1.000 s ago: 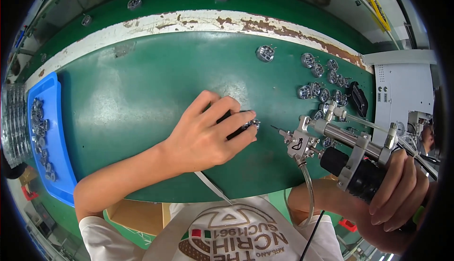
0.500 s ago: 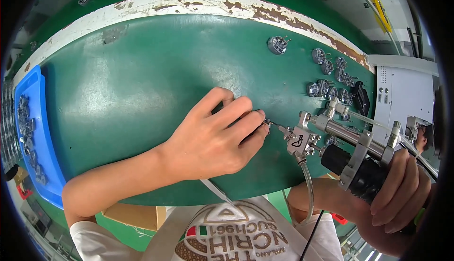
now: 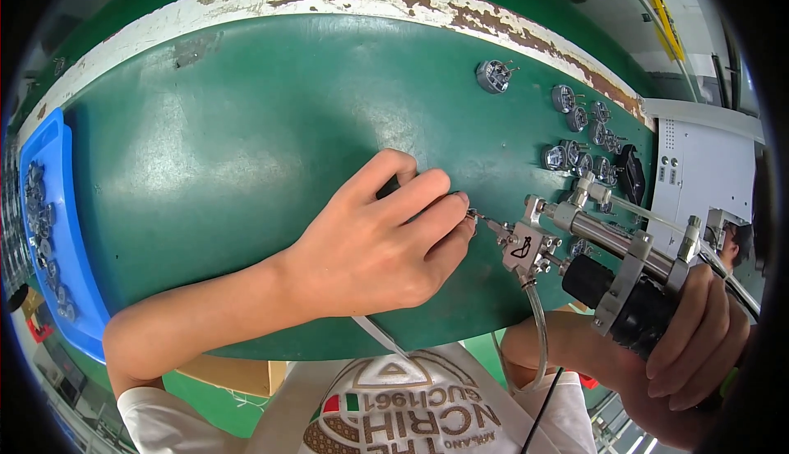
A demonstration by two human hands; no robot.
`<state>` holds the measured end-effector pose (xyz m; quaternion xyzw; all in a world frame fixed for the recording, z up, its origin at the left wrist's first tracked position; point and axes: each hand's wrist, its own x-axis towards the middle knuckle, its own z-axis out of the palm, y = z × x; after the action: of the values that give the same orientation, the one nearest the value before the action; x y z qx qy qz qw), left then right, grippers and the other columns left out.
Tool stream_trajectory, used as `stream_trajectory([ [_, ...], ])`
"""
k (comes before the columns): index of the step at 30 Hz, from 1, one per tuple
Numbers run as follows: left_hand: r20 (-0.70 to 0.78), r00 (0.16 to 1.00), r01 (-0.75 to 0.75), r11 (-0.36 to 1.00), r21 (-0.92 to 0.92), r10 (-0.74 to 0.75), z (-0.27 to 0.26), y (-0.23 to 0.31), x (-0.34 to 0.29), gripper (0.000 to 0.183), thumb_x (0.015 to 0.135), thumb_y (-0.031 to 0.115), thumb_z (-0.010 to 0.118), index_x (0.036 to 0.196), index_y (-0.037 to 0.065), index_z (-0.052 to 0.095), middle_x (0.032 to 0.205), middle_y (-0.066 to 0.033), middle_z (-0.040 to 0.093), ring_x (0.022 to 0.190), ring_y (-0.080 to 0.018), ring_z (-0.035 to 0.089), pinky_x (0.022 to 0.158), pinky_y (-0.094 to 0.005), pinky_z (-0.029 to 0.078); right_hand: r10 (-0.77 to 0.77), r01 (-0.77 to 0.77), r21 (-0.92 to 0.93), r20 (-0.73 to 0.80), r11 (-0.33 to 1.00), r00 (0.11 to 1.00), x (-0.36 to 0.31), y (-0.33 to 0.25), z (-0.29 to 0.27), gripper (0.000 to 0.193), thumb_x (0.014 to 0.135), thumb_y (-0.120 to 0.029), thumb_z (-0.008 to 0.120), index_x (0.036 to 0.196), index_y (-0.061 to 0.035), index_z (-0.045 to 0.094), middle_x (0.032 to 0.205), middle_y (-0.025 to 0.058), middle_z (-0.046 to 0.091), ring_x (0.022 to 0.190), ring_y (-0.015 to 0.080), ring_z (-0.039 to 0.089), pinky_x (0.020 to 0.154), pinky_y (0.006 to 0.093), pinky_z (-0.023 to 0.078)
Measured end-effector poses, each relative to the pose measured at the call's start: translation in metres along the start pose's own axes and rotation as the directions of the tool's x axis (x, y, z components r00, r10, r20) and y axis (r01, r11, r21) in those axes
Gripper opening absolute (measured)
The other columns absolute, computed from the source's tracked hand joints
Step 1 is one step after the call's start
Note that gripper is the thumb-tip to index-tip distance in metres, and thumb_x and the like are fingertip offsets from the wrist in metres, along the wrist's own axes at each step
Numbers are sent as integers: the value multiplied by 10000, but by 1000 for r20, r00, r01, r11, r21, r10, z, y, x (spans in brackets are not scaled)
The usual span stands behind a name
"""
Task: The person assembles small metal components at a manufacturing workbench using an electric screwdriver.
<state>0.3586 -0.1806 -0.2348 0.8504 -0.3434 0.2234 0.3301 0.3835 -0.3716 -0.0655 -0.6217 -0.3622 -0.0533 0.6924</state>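
Head view: toward the desk's [image 3: 263,125] near edge, my left hand [image 3: 382,240] pinches a metal part [image 3: 472,216], seemingly steadying it for the needle tool [image 3: 526,248] my right hand [image 3: 690,339] grips.

The gap between the part [image 3: 471,215] in the left hand [image 3: 386,236] and the needle [image 3: 489,222] to its right is now gone

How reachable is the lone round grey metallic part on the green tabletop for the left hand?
Probably yes: only green tabletop separates the left hand from the lone part, though that hand holds a mostly hidden metallic piece.
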Motion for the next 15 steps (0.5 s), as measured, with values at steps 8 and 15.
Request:
stream_trajectory([
  [8, 25, 1000, 14, 1000, -19, -14, -3, 2, 2, 159, 741, 115, 773, 900, 123, 787, 1031, -7, 696, 867, -160, 604, 772, -353, 468, 129, -129, -22, 25, 991, 991, 5, -9, -1, 427, 1084, -553, 426, 1031, -134, 490, 692, 52, 556, 456, 177, 491, 451, 343, 489],
  [15, 33, 999, 25, 998, -52, -23, -3, 1, 5, 132, 742, 112, 787, 874, 113, 773, 988, 3, 679, 851, -159, 599, 764, -346, 469, 98, -98, -26, 17, 995, 995, 2, -3, 1, 443, 1087, -557, 406, 1033, -125, 485, 685, 46, 540, 475, 173, 490, 439, 334, 495],
])
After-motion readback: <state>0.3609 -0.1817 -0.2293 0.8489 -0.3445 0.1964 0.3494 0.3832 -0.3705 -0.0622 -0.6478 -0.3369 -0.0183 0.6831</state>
